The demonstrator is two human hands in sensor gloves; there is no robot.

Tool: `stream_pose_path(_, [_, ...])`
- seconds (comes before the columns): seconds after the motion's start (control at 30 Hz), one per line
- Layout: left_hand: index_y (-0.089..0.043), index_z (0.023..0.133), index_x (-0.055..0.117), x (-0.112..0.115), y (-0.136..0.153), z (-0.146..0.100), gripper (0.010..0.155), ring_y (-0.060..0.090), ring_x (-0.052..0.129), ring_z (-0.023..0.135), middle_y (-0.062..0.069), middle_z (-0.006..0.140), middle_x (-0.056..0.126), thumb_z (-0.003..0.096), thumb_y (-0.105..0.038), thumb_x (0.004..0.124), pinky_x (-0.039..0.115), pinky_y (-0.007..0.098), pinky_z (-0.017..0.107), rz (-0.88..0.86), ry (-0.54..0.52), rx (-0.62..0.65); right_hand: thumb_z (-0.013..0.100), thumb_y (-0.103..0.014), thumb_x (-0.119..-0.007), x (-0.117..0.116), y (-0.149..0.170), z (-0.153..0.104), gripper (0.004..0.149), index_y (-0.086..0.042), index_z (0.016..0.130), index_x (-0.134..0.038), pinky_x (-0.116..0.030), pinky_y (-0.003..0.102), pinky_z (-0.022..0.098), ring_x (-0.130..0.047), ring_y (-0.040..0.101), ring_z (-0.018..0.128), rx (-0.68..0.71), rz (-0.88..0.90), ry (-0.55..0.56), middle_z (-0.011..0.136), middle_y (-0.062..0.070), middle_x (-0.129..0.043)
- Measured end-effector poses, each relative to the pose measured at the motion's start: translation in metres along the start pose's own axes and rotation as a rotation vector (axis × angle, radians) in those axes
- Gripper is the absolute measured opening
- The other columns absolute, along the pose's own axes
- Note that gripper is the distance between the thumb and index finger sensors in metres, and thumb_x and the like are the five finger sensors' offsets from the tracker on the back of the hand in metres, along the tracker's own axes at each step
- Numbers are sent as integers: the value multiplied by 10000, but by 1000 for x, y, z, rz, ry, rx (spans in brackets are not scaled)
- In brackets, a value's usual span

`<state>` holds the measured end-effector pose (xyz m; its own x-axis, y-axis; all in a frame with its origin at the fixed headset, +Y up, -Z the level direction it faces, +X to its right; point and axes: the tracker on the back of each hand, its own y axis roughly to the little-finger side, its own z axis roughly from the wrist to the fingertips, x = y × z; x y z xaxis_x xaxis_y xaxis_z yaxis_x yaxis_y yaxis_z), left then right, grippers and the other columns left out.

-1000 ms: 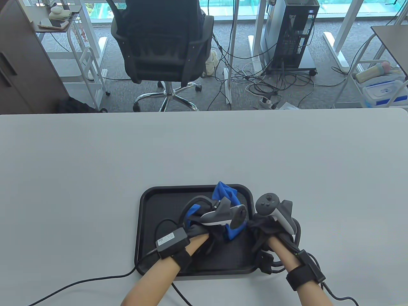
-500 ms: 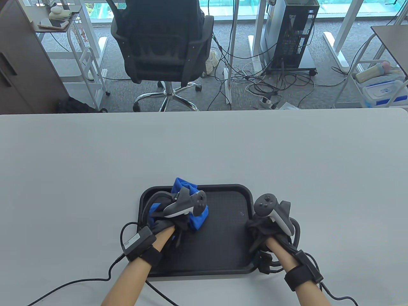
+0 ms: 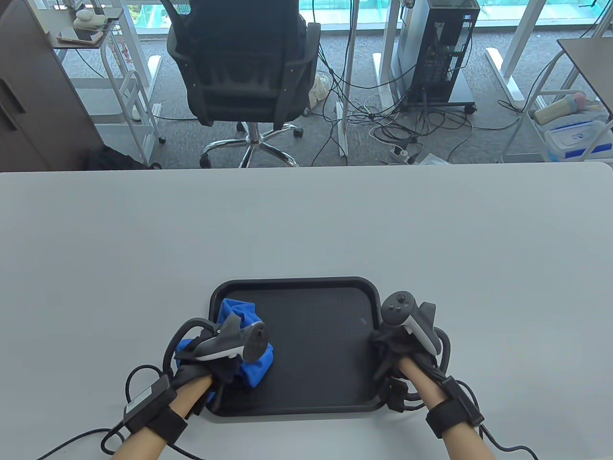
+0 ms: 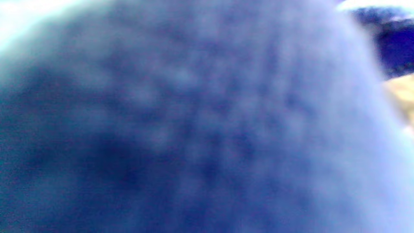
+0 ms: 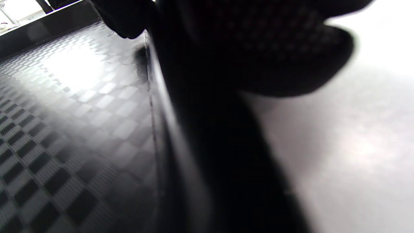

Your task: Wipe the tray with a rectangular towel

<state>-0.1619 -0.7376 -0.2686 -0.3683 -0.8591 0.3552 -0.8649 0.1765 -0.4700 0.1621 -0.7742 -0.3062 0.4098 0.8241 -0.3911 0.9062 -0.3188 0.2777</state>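
Note:
A black tray (image 3: 316,330) lies on the grey table near the front edge. My left hand (image 3: 218,366) holds a bunched blue towel (image 3: 256,366) and presses it on the tray's left part, near the left rim. The towel fills the left wrist view (image 4: 194,129) as a blue blur. My right hand (image 3: 390,352) grips the tray's right rim. In the right wrist view the fingers (image 5: 258,42) wrap over the rim (image 5: 181,129), with the tray's checkered floor (image 5: 64,129) to the left.
The grey table (image 3: 306,225) stretches far beyond the tray. Glove cables (image 3: 139,383) trail off the front edge by both wrists. An office chair (image 3: 244,72) and a computer tower (image 3: 440,48) stand on the floor behind the table.
My left hand has dragged the towel from the tray's right-centre to its far left, then down towards the front left corner. My right hand has stayed on the right rim.

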Motion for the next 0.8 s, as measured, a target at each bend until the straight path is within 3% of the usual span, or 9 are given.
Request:
stream_pose_path(0.33, [-258,995,608,1,-53,-24,548,210,893,817,85,1055,695,480,-309,788,727,498,634,67,-13,211,471,-382,-750,0,1,0,477,-19,769,-664,-844,350,41,-975,200,122,8,14,-16,385,115,-901])
stream_pose_path(0.67, [-252,1003,608,-21,-109,-2,550,212,894,813,77,1057,693,484,-310,783,725,497,634,99,-51,344,472,-380,-750,0,1,1,479,-16,770,-661,-842,352,44,-973,202,125,11,20,-20,387,116,-899])
stream_pose_path(0.8, [-258,1002,615,-33,-133,14,547,211,898,803,72,1055,703,483,-310,783,729,495,631,124,-123,403,473,-380,-747,0,2,1,480,-14,770,-658,-842,351,44,-972,201,125,17,15,-21,387,115,-898])
